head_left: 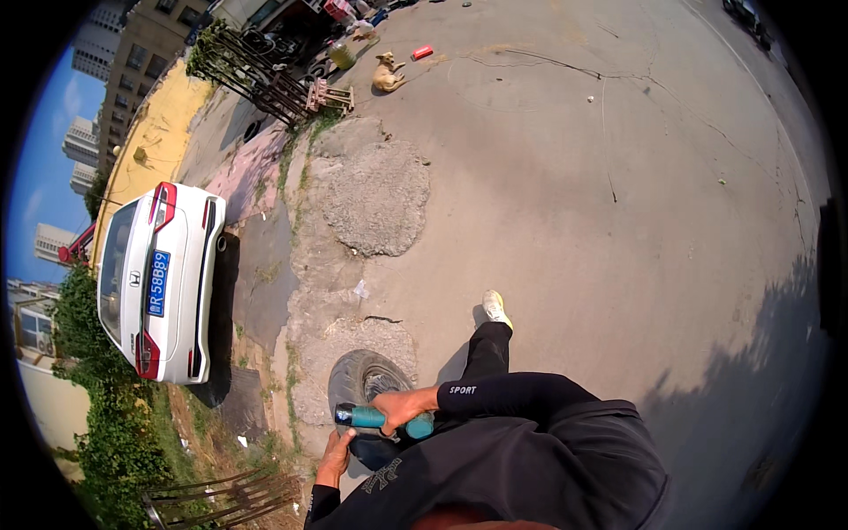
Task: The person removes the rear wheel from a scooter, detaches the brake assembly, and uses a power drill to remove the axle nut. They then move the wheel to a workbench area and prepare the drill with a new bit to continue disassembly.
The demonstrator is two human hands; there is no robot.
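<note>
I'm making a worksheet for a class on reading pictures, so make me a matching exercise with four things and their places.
Column one:
1. teal-and-black handheld tool
2. white car with red tail lights
3. tan short-haired dog
4. round dark rubber tyre

Column two:
a. on the pavement near the top edge
b. at the left side of the picture
c. partly hidden behind the tool
d. in the person's right hand

Right pairs: 1-d, 2-b, 3-a, 4-c
</note>
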